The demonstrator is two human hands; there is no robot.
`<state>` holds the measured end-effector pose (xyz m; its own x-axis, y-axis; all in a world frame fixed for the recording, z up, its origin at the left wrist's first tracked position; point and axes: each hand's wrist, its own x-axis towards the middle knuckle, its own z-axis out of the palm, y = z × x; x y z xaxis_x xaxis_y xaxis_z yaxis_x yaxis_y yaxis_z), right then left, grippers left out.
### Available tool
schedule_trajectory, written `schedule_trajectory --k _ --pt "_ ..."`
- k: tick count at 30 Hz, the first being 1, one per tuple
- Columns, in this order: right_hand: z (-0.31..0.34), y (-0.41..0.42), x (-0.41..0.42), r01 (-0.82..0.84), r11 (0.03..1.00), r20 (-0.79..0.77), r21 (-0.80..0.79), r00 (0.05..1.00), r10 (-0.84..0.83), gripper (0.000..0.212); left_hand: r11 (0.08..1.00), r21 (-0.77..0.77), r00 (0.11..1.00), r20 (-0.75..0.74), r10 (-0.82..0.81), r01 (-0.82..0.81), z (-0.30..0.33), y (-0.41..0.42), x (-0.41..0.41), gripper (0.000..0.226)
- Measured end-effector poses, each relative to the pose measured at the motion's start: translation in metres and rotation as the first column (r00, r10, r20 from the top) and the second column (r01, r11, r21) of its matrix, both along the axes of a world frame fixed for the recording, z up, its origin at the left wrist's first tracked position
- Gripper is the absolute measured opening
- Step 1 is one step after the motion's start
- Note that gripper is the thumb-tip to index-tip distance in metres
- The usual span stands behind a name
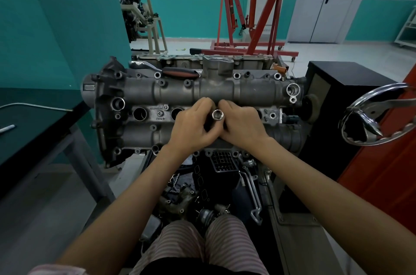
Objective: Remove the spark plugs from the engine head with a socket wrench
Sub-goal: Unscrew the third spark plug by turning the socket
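**Steel socket in both hands over the engine head**

Steel and bright, the socket (218, 114) sits at the centre of the view, open end up, pinched between both hands. The left hand (193, 125) curls round it from nine o'clock and the right hand (242, 125) from three o'clock, fingers bent close about the tool above the grey engine head (180, 92). What the socket holds, if anything, cannot be told. At nine o'clock of the hands two plug wells (140, 114) stand open and dark; whether plugs remain deep inside is hidden. The well under the hands is covered. A ratchet handle (180, 72) lies at twelve o'clock on the far edge of the head, untouched. By my judgement the job is midway: the socket is free of the ratchet, with at least one well apparently left.
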<state>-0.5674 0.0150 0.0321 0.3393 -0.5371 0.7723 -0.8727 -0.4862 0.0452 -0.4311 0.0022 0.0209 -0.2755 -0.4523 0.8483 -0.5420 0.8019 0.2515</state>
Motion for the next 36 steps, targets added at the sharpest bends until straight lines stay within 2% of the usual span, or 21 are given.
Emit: schedule_trajectory --k 2,6,11,15,19,22,25,28,32,36 --pt "0.0006 0.0003 0.0001 0.020 1.000 0.017 0.007 1.000 -0.020 0.034 1.000 -0.012 1.000 0.014 0.023 -0.023 -0.0008 0.0003 -0.0005 0.026" --pt "-0.0027 -0.0042 -0.0015 0.089 0.996 -0.019 0.017 0.996 -0.089 0.033 0.999 -0.021 0.999 -0.021 0.038 -0.038 -0.0026 -0.0026 0.0009 0.040" --pt "-0.0006 -0.0027 0.0005 0.019 1.000 -0.013 0.017 1.000 -0.019 0.024 1.000 0.001 1.000 0.002 0.003 -0.003 0.0001 0.0007 0.0006 0.034" --pt "0.0010 0.0006 0.0007 0.001 0.999 0.004 0.032 1.000 -0.002 0.032 0.999 -0.025 0.998 0.043 0.044 -0.043 -0.0009 0.0018 -0.0002 0.027" --pt "-0.0022 -0.0031 -0.0009 0.110 0.993 -0.034 0.035 0.994 -0.108 0.042 0.995 -0.074 0.997 0.017 0.073 -0.072 -0.0024 -0.0019 0.0004 0.037" --pt "-0.0023 -0.0054 -0.0018 0.091 0.995 -0.031 0.040 0.995 -0.090 0.024 0.998 -0.051 1.000 -0.001 0.026 -0.026 -0.0015 -0.0011 0.0005 0.038" --pt "-0.0006 -0.0037 0.0000 0.023 0.999 -0.010 0.043 1.000 -0.022 0.021 1.000 -0.006 1.000 0.007 0.016 -0.016 0.0008 0.0026 0.0001 0.031" --pt "0.0008 -0.0015 0.0007 0.005 0.999 0.010 0.040 1.000 -0.006 0.030 0.999 -0.010 0.999 0.024 0.040 -0.040 0.0002 0.0025 -0.0003 0.028" --pt "-0.0023 -0.0043 -0.0001 0.095 0.995 -0.003 0.034 0.995 -0.095 0.041 0.997 -0.054 0.998 0.023 0.061 -0.059 -0.0027 -0.0016 0.0004 0.041" --pt "-0.0015 -0.0049 -0.0008 0.065 0.998 -0.028 0.018 0.998 -0.065 0.024 0.999 -0.049 1.000 0.004 -0.014 0.014 -0.0006 0.0007 0.0012 0.036"
